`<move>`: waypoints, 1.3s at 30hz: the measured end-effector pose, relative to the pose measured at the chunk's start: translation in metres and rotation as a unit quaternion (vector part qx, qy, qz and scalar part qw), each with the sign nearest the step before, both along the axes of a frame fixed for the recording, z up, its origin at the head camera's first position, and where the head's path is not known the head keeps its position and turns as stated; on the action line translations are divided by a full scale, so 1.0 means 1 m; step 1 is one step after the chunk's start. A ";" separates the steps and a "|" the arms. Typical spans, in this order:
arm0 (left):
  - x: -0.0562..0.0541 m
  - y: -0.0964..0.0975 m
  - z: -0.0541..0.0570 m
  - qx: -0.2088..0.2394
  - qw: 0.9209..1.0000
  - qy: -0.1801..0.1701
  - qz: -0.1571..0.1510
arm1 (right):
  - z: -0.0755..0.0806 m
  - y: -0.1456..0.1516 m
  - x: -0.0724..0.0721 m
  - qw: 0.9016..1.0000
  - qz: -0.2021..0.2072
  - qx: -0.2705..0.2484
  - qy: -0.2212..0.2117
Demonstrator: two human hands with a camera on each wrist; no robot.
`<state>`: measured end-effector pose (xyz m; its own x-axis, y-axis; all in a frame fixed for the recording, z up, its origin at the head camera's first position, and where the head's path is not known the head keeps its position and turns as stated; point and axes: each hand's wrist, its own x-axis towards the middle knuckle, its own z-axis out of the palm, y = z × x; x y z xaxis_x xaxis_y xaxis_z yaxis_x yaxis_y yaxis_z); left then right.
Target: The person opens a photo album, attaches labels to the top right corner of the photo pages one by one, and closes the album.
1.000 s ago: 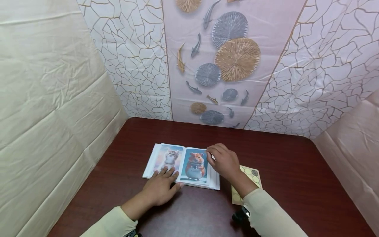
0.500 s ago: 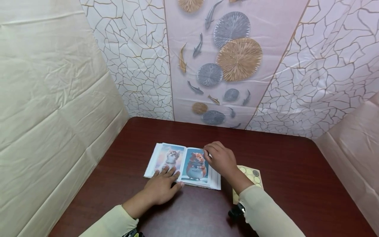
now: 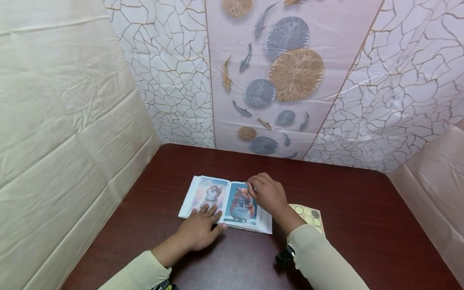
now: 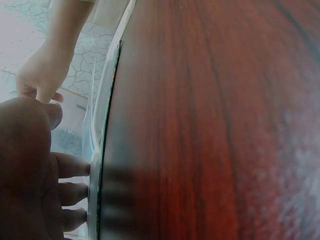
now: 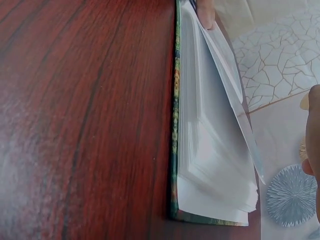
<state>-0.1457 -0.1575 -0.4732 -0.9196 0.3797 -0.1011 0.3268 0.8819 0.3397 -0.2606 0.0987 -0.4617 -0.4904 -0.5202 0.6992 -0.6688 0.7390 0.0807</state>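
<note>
A small picture book lies spread on the table, with a kitten on the left page and a hamster on the right page. My left hand rests on the lower part of the kitten page, fingers spread. At the top right corner of the hamster page, my right hand has thumb and fingers bent together and appears to pinch the page; its fingertips hide that corner. In the right wrist view, a page stands raised off the stack beneath. Part of my right hand shows at that view's edge.
A pale yellow sheet with rows of circles and one dark round spot lies right of the book, partly under my right forearm. The dark red table is enclosed by a patterned backdrop and cream cloth at the sides.
My right hand has moved a little left over the hamster page, covering more of its top right corner. My left hand stays on the kitten page. The head view has shifted slightly.
</note>
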 end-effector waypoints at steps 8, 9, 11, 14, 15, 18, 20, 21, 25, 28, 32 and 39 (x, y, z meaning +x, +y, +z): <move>0.000 0.001 0.002 0.003 1.000 0.003 0.000 | -0.005 -0.004 -0.006 1.000 -0.003 0.004 0.003; 0.000 0.001 0.002 0.002 1.000 0.004 0.000 | -0.005 -0.005 -0.007 1.000 -0.002 0.002 0.005; 0.000 0.001 0.002 0.001 1.000 0.005 -0.001 | -0.005 -0.006 -0.008 1.000 0.000 -0.001 0.009; -0.001 0.000 0.000 0.000 1.000 0.007 -0.001 | -0.005 -0.008 -0.009 1.000 0.001 0.002 0.007; -0.001 0.000 0.000 0.001 1.000 0.007 -0.001 | -0.005 -0.009 -0.009 1.000 0.000 0.003 0.005; -0.001 0.000 -0.001 0.002 1.000 0.005 0.000 | -0.005 -0.011 -0.011 1.000 -0.003 0.009 -0.004; -0.001 0.000 -0.001 0.001 1.000 0.005 0.001 | -0.005 -0.013 -0.012 1.000 -0.005 0.011 -0.014; -0.001 0.000 -0.001 0.001 1.000 0.005 0.002 | -0.004 -0.014 -0.012 1.000 -0.006 0.012 -0.019; -0.001 0.000 0.000 0.002 1.000 0.001 0.003 | -0.005 -0.018 -0.014 0.999 -0.005 0.013 -0.033; -0.001 0.000 0.000 0.001 1.000 -0.002 0.003 | -0.007 -0.021 -0.015 0.999 -0.004 0.012 -0.031; -0.001 0.000 0.000 0.000 1.000 -0.003 0.001 | -0.008 -0.025 -0.016 0.999 -0.005 0.014 -0.028; -0.001 -0.001 0.000 0.001 1.000 -0.004 0.003 | -0.008 -0.029 -0.019 0.999 -0.005 0.020 -0.025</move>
